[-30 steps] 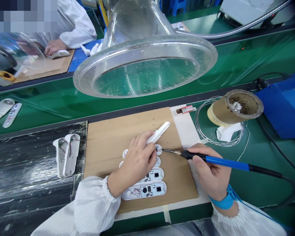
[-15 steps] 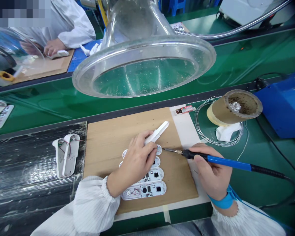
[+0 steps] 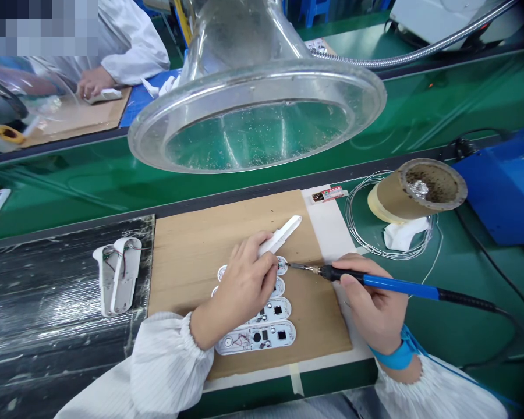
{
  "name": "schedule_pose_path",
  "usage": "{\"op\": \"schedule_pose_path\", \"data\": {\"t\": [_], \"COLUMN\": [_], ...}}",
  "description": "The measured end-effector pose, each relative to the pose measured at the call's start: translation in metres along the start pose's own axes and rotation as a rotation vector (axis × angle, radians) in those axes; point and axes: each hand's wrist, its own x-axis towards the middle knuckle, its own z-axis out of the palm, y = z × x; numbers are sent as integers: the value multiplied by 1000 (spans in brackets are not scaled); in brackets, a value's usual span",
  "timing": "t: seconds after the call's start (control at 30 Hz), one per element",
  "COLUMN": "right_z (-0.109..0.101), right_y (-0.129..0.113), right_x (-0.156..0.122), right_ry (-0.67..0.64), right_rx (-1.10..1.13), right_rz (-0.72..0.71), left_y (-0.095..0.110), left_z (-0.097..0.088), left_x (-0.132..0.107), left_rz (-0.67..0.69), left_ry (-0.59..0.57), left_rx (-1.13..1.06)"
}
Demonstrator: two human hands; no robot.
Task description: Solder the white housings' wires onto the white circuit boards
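My left hand (image 3: pixel 242 288) rests on a row of white oblong circuit boards (image 3: pixel 262 336) lying on a wooden board (image 3: pixel 192 250), its fingers closed round a white plastic stick (image 3: pixel 282 234) that points up and right. My right hand (image 3: pixel 375 308) grips a blue-handled soldering iron (image 3: pixel 393 285). The iron's tip touches the top circuit board (image 3: pixel 282 266) right beside my left fingertips. A blue strap circles my right wrist.
A big clear fume funnel (image 3: pixel 257 99) hangs over the green belt (image 3: pixel 70 186). A white housing with wires (image 3: pixel 117 273) lies on the black mat at left. At right sit a tape roll holding wire wool (image 3: pixel 419 192), solder wire and a blue box (image 3: pixel 506 186). Another person's hand (image 3: pixel 91 84) works far left.
The iron's tip drew back slightly, then returned to the top circuit board. White parts on the belt at far left have drifted further left. My left hand has barely moved.
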Motion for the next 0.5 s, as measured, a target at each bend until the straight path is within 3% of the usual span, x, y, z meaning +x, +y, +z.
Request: {"op": "schedule_pose_path", "data": {"t": [0.5], "right_z": [2], "right_y": [1], "right_x": [2], "right_ry": [-34], "right_rx": [0], "right_rz": [-26], "left_y": [2], "left_z": [1], "left_x": [0], "left_rz": [20], "left_ry": [13], "left_rx": [45]}}
